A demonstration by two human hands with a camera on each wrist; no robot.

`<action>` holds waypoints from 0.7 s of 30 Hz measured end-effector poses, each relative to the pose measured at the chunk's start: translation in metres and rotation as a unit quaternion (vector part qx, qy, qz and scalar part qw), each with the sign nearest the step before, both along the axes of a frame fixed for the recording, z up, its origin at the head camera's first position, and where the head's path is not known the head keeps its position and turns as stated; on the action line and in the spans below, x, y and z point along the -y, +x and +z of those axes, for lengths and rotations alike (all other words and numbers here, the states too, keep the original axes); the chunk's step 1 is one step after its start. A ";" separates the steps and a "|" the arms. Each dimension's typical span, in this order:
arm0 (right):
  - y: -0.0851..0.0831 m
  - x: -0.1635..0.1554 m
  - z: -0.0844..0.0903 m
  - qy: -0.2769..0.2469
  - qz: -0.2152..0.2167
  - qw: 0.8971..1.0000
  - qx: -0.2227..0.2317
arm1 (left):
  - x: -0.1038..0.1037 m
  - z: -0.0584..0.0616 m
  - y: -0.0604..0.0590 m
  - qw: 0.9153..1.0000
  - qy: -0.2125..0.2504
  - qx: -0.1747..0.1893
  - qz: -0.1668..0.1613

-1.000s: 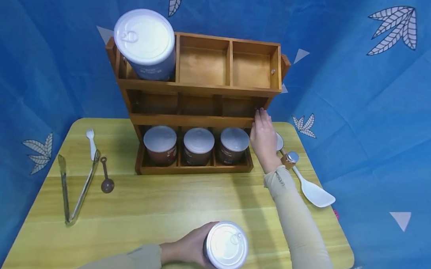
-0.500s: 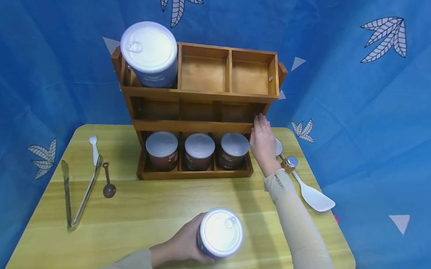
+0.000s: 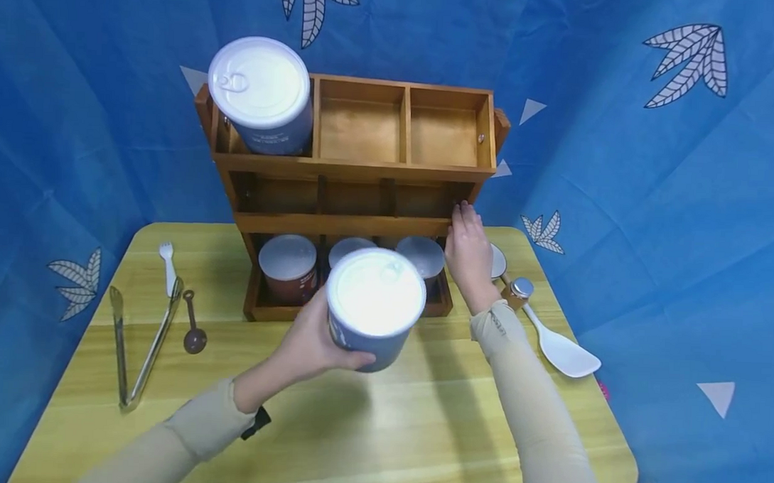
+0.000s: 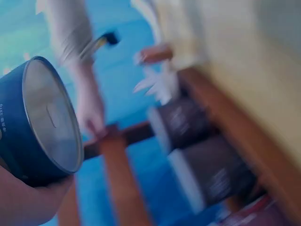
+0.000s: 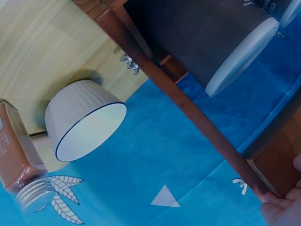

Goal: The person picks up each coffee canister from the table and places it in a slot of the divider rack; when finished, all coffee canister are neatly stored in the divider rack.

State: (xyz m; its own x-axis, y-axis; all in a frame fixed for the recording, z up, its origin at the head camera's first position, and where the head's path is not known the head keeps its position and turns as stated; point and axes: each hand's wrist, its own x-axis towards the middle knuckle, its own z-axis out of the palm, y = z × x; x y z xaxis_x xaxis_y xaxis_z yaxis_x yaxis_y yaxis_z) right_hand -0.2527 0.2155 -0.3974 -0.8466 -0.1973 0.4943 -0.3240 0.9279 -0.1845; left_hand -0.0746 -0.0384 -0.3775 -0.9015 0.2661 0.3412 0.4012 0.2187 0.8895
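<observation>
My left hand (image 3: 303,345) grips a blue can (image 3: 367,344) with a shiny pull-tab lid (image 3: 377,291), held up in front of the wooden rack (image 3: 364,167). In the left wrist view, the can's dark blue side (image 4: 14,122) shows beside its round metal end. My right hand (image 3: 468,255) holds the rack's right side at the middle tier; its fingertips (image 5: 275,209) meet the wooden side piece in the right wrist view. A large blue can (image 3: 261,88) stands in the top-left compartment. Three lidded cans sit in the bottom tier, the middle one partly hidden.
Tongs (image 3: 142,361), a white fork (image 3: 168,269) and a brown scoop (image 3: 194,340) lie left. To the right are a ribbed white cup (image 5: 84,108), a silver-capped jar (image 3: 518,292) and a white spatula (image 3: 569,351). Blue cloth hangs behind.
My left hand has raised the can from near the table's front edge up and forward toward the rack. The right hand has stayed at the rack's side.
</observation>
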 end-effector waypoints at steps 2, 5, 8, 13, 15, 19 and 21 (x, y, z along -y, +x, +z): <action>0.000 0.000 0.000 -0.001 -0.001 1.000 0.004 | 0.004 0.021 -0.012 1.000 -0.001 -0.020 0.010; 0.001 -0.001 0.000 -0.003 -0.003 1.000 0.010 | 0.008 0.052 -0.032 0.999 0.005 -0.040 0.022; 0.001 -0.001 0.000 -0.006 -0.004 1.000 0.009 | 0.010 0.081 -0.054 0.997 0.019 -0.061 0.032; 0.000 0.000 -0.004 -0.007 0.005 1.000 -0.030 | 0.011 0.125 -0.088 0.993 0.018 -0.081 0.081; 0.000 0.001 -0.004 -0.007 0.009 0.999 -0.044 | 0.010 0.138 -0.100 0.990 0.004 -0.081 0.117; -0.001 0.001 -0.004 -0.005 0.009 0.999 -0.033 | 0.006 0.153 -0.119 0.984 0.004 -0.079 0.163; -0.001 0.001 -0.004 -0.006 0.008 1.000 -0.022 | 0.004 0.155 -0.128 0.981 0.009 -0.082 0.177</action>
State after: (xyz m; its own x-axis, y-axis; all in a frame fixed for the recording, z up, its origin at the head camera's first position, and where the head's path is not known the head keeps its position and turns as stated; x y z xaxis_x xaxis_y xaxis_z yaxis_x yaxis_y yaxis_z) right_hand -0.2535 0.2142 -0.4011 -0.8206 -0.2052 0.5334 -0.3477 0.9200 -0.1810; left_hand -0.2021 -0.0420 -0.2229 -0.8687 -0.0605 0.4916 0.4418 0.3541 0.8243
